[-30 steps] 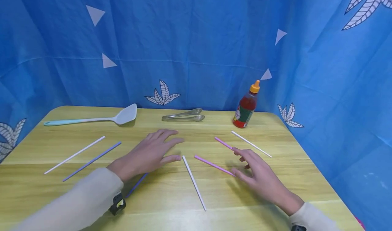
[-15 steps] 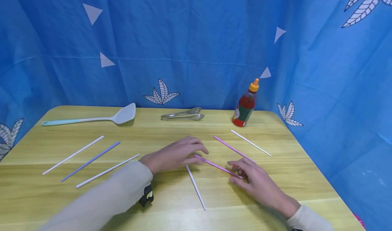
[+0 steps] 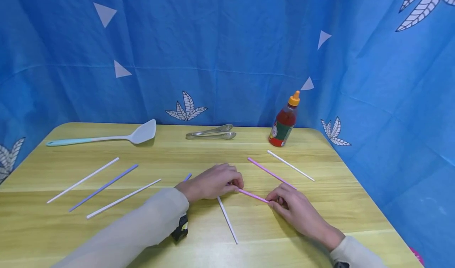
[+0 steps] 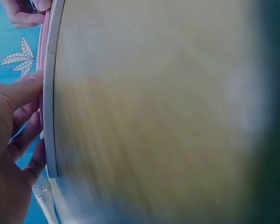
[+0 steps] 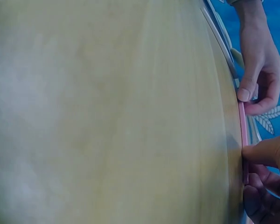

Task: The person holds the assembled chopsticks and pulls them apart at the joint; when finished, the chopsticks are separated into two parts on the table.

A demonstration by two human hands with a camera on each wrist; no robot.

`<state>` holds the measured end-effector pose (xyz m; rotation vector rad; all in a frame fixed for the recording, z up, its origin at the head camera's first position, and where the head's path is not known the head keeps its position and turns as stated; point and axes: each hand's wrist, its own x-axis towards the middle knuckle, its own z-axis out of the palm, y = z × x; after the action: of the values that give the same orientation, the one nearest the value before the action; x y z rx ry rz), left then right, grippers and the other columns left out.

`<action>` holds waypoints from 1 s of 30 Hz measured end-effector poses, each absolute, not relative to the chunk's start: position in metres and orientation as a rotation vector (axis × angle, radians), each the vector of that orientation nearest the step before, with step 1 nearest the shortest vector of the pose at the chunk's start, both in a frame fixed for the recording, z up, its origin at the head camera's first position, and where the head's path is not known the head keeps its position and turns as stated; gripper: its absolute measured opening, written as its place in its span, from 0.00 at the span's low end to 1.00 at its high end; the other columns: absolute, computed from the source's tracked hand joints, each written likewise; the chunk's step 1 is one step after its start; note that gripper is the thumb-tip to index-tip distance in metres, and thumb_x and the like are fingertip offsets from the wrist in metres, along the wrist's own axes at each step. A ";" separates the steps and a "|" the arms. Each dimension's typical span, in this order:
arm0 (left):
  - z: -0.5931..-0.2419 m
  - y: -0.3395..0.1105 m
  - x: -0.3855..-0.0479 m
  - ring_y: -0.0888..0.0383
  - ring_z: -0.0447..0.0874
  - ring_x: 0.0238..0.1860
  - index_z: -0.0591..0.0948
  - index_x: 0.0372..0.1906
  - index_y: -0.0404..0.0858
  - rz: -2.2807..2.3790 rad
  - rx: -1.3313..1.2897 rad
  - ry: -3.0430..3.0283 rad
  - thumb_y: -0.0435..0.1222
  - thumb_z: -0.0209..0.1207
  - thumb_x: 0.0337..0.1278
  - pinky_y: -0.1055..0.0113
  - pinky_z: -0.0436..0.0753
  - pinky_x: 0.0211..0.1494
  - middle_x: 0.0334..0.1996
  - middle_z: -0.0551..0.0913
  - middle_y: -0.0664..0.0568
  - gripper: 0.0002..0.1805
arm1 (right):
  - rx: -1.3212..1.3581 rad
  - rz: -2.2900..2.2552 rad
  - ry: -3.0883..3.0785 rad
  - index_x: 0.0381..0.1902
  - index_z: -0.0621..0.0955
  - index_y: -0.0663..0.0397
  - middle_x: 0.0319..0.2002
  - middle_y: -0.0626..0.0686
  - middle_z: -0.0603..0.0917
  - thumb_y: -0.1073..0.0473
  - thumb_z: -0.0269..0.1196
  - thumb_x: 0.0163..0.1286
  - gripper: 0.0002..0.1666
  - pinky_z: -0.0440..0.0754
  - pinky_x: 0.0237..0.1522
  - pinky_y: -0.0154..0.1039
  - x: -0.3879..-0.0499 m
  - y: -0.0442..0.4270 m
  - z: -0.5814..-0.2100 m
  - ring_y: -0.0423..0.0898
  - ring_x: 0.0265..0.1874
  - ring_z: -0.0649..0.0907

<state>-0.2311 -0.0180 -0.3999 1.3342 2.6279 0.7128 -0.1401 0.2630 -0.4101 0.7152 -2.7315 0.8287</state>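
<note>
Blue cloth (image 3: 249,31) printed with white leaves and triangles hangs behind a pale wood-grain table (image 3: 174,157). Near the table's middle lies a pink stick (image 3: 253,195); the left hand (image 3: 215,183) pinches it near its nine-o'clock end, thumb and fingers together, and the right hand (image 3: 296,208) pinches its three-o'clock end. With that stick as the dial's centre, another pink stick (image 3: 272,173) lies between one and two, a white stick (image 3: 290,165) at two, a sauce bottle with an orange cap (image 3: 283,124) at one, metal tongs (image 3: 210,132) at eleven and a turner with a mint handle (image 3: 111,138) at ten. Well apart at nine, a blue stick (image 3: 103,188) lies between two white ones.
</note>
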 end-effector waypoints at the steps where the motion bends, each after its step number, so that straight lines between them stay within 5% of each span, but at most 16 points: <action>1: -0.400 -0.018 -0.231 0.60 0.79 0.48 0.89 0.45 0.48 0.713 1.336 2.625 0.39 0.68 0.76 0.60 0.79 0.61 0.43 0.87 0.60 0.02 | 0.715 0.828 -2.729 0.40 0.89 0.42 0.32 0.34 0.76 0.66 0.76 0.68 0.12 0.76 0.31 0.29 -0.140 0.263 -0.410 0.28 0.31 0.73; 17: -0.372 -0.043 -0.220 0.62 0.82 0.48 0.90 0.54 0.46 0.847 1.274 2.624 0.36 0.64 0.79 0.63 0.85 0.57 0.49 0.86 0.58 0.09 | 0.710 0.925 -2.805 0.46 0.87 0.48 0.36 0.43 0.90 0.64 0.69 0.78 0.05 0.83 0.36 0.32 -0.159 0.251 -0.384 0.32 0.33 0.80; 24: -0.363 -0.052 -0.207 0.62 0.80 0.40 0.91 0.51 0.43 0.771 1.225 2.732 0.34 0.67 0.76 0.65 0.84 0.48 0.41 0.88 0.56 0.07 | 0.778 0.953 -2.780 0.54 0.90 0.54 0.36 0.46 0.91 0.65 0.69 0.77 0.11 0.84 0.35 0.32 -0.165 0.242 -0.376 0.33 0.31 0.81; 30: -0.359 -0.069 -0.190 0.63 0.78 0.38 0.91 0.47 0.44 0.778 1.160 2.821 0.35 0.69 0.74 0.66 0.83 0.47 0.38 0.86 0.59 0.04 | 0.889 0.988 -2.739 0.52 0.92 0.50 0.32 0.42 0.87 0.61 0.70 0.78 0.09 0.80 0.32 0.31 -0.167 0.223 -0.373 0.32 0.29 0.77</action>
<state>-0.1901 -0.0691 -0.3587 1.1603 2.8210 0.7780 -0.1666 0.2227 -0.3729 0.8891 -2.7389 0.9882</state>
